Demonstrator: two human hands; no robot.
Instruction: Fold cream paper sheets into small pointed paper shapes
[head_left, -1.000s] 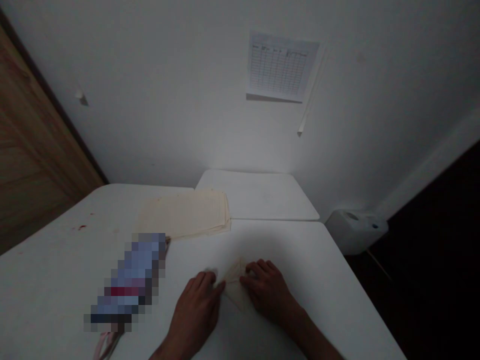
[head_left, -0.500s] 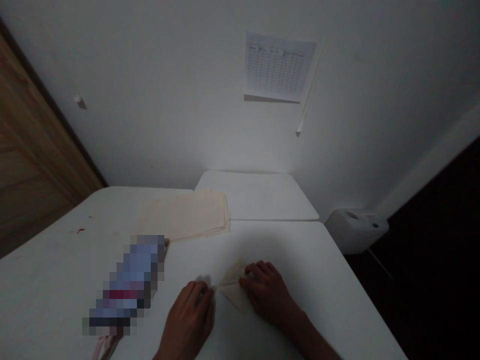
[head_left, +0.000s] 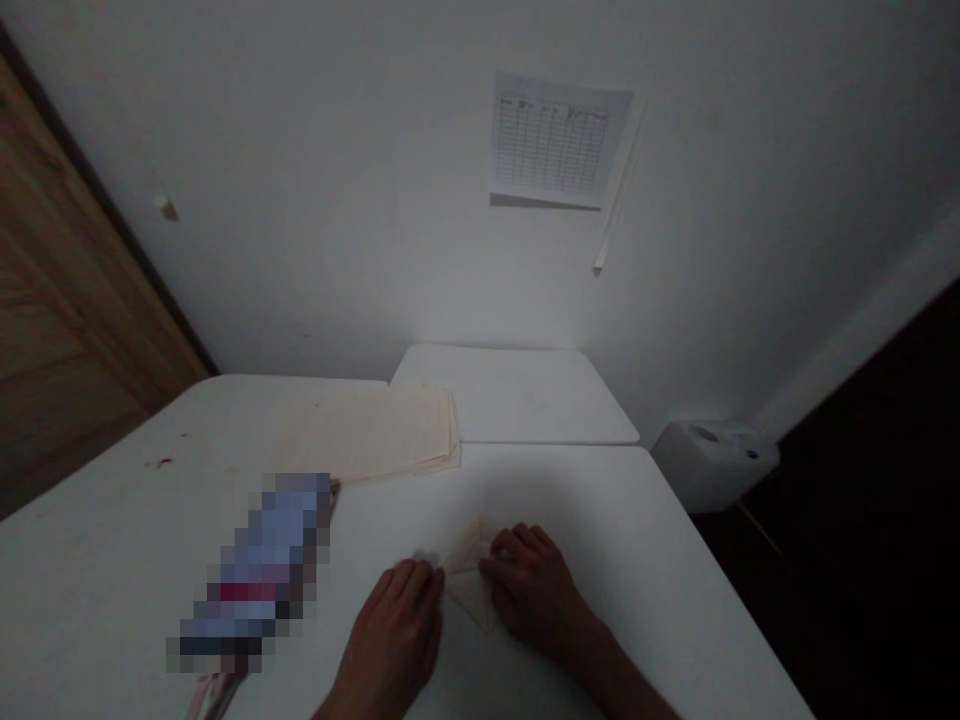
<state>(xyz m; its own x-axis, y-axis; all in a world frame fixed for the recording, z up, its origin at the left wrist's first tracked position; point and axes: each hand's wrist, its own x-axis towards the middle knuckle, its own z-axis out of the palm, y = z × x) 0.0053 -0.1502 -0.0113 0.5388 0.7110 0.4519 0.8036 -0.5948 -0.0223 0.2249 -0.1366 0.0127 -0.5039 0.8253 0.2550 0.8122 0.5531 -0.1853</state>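
Observation:
A small piece of cream paper (head_left: 466, 590), folded with creases into a pointed shape, lies on the white table between my hands. My right hand (head_left: 536, 590) is closed on its right side, thumb and fingers pinching the paper and covering that part. My left hand (head_left: 394, 625) has its fingers curled together, with the fingertips at the paper's left point, apparently pinching it. The tip itself is hidden under them.
A stack of cream paper sheets (head_left: 375, 430) lies at the back left of the table (head_left: 600, 560). Nearer sits a blurred-out bluish object (head_left: 277, 540) with a pinkish strap. A printed chart (head_left: 555, 140) hangs on the wall; a white plastic container (head_left: 705, 465) stands beyond the right edge.
My left hand has shifted right, closing the small gap to the paper's left point. My right hand has stayed on the paper, almost unmoved.

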